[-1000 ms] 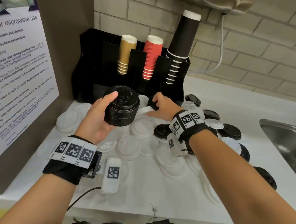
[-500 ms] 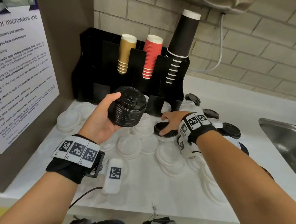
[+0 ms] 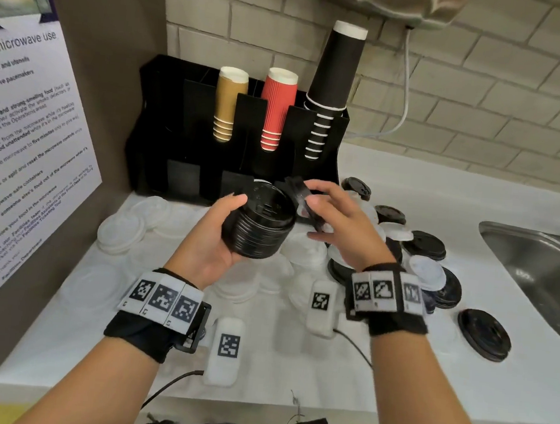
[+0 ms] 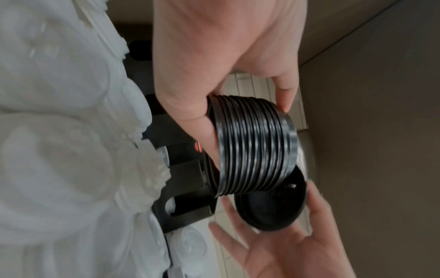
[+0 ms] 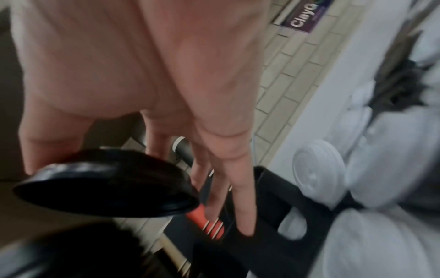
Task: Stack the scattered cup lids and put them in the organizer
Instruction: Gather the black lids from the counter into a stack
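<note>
My left hand (image 3: pixel 214 236) grips a stack of black lids (image 3: pixel 258 225) above the counter, thumb on the top rim; the left wrist view shows the stack of black lids (image 4: pixel 257 144) ribbed between thumb and fingers. My right hand (image 3: pixel 332 223) holds a single black lid (image 3: pixel 302 197) tilted on edge just right of the stack's top. That single black lid (image 5: pixel 107 180) also shows, blurred, in the right wrist view and as single black lid (image 4: pixel 269 205) below the stack. The black organizer (image 3: pixel 162 139) stands behind, against the wall.
White lids (image 3: pixel 123 231) and black lids (image 3: pixel 424 244) lie scattered over the white counter (image 3: pixel 426 379). Gold, red and black cup stacks (image 3: pixel 276 109) fill the organizer's top slots. A steel sink (image 3: pixel 546 271) is at the right; a poster panel (image 3: pixel 22 139) walls the left.
My right hand picked a black lid off the counter and lifted it up beside the top of the stack. The left hand tilted the stack slightly toward it.
</note>
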`<state>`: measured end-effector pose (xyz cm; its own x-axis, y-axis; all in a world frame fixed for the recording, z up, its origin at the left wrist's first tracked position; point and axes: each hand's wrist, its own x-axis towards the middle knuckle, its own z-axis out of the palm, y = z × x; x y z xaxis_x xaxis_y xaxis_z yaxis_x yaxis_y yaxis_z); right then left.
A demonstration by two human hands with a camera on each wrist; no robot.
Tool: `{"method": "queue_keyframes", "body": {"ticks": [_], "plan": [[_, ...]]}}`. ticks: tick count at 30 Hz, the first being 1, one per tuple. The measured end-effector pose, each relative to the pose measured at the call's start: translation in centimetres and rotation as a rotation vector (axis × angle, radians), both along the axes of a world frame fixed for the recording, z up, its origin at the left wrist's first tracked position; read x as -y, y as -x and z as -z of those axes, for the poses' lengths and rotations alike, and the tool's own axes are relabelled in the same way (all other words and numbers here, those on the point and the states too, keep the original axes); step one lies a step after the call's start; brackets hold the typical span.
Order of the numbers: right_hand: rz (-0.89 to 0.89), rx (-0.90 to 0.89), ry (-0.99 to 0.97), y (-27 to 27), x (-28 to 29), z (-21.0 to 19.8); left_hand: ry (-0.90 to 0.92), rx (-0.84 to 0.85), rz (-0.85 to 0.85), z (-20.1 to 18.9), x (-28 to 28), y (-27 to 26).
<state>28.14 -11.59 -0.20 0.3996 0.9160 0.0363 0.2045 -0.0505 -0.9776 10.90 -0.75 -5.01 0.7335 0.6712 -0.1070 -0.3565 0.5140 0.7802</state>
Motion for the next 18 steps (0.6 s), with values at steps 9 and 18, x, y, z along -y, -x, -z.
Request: {"method": "queue_keyframes", "body": {"ticks": [9, 18], "plan": [[0.098, 0.012, -0.152, 2.1, 1.7, 2.5, -0.152, -0.116, 0.097, 0.2, 2.2, -1.4], [0.118, 0.165, -0.222, 2.0, 2.6, 3.5, -0.099, -0.098, 0.128, 0.2, 2.9, -2.1]]}}
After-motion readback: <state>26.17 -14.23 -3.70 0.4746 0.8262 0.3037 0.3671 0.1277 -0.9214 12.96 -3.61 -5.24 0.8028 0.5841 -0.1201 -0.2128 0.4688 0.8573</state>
